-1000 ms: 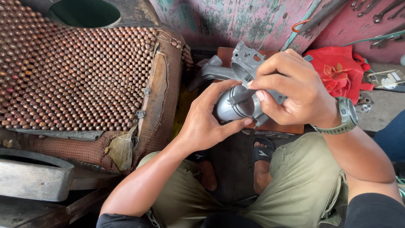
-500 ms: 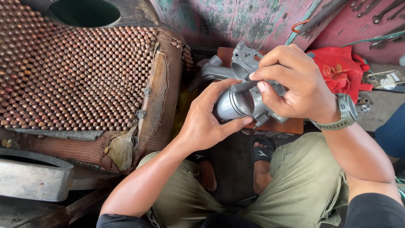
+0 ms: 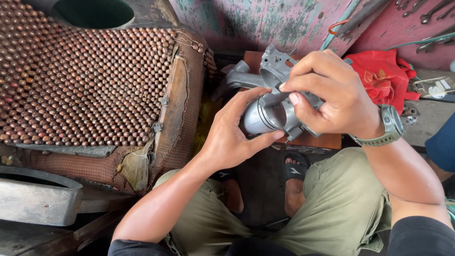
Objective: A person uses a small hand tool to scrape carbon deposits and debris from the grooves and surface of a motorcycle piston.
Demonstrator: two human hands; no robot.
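Still, little has shifted: the left hand (image 3: 232, 137) cups the grey metal cylinder part (image 3: 265, 116) from below, thumb and fingers curled round it as before. The right hand (image 3: 332, 97) stays closed over the part's top, its fingertips (image 3: 294, 98) now pressing lower at the open mouth. A red cloth bag (image 3: 386, 76) lies just beyond the right wrist, a beaded seat cover (image 3: 85, 85) left of the left hand.

Dull silver-grey on the metal part (image 3: 265, 114), centre frame. Left of it, a seat cover (image 3: 80, 85) of brown and reddish beads in tight rows, edged in rusty brown. Bright red cloth (image 3: 384, 76) upper right, against a worn pink wall (image 3: 246, 21). Olive-green watch (image 3: 391, 125), khaki trousers (image 3: 332, 208), black sandal (image 3: 294, 168).
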